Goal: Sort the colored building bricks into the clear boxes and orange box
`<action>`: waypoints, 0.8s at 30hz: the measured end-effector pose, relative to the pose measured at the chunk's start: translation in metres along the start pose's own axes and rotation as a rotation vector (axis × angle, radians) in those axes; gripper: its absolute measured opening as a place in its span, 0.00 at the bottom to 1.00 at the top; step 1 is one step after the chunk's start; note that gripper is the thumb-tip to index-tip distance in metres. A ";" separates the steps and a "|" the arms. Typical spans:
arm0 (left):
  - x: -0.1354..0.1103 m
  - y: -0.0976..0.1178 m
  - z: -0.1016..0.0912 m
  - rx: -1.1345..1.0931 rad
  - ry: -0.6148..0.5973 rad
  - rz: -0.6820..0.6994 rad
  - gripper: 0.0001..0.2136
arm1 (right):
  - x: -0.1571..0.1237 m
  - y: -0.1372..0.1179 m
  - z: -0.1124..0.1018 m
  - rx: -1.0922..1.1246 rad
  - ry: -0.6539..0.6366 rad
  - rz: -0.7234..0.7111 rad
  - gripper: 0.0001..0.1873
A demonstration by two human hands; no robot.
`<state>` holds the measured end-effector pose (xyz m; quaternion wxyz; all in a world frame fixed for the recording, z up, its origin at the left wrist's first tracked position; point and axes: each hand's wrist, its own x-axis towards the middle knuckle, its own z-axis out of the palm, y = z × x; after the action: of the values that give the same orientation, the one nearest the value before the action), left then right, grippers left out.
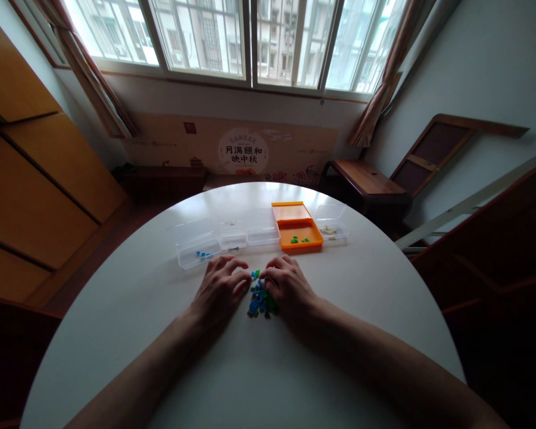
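A pile of small blue and green plastic pieces (259, 302) lies on the white table between my hands. My left hand (221, 281) rests at the left of the pile, its fingers bent and apart, with a gap between thumb and forefinger. My right hand (291, 285) is at the pile's right edge with its fingers curled in; its fingertips hide whatever they may hold. Just between the fingertips of both hands sit a few small green and blue pieces (255, 274), a little beyond the main pile.
Beyond my hands stand an orange box (300, 248) with green pieces, a clear box (190, 260) with blue pieces, two more clear boxes (233, 242) (263, 238), and a clear box (339, 237) with cream pieces. The round table (361, 280) has a wooden chair (368, 179) behind it.
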<state>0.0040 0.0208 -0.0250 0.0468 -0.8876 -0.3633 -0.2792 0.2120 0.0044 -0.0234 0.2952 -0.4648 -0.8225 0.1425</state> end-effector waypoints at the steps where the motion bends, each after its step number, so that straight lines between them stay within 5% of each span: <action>1: 0.000 0.000 0.000 0.000 -0.005 0.002 0.05 | 0.000 0.000 0.000 0.001 0.005 0.005 0.09; 8: 0.002 0.003 -0.003 -0.014 -0.024 0.035 0.05 | 0.000 -0.002 -0.001 0.029 0.028 0.002 0.06; 16: 0.004 0.007 -0.004 -0.036 0.143 0.104 0.03 | 0.002 0.000 0.004 0.153 0.005 -0.056 0.07; 24: 0.003 0.009 -0.007 -0.065 0.185 0.100 0.01 | 0.003 0.001 0.004 0.254 0.067 -0.091 0.05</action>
<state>0.0085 0.0141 -0.0166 0.0650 -0.8762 -0.3033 -0.3688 0.2091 0.0076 -0.0265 0.3849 -0.3906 -0.8078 0.2164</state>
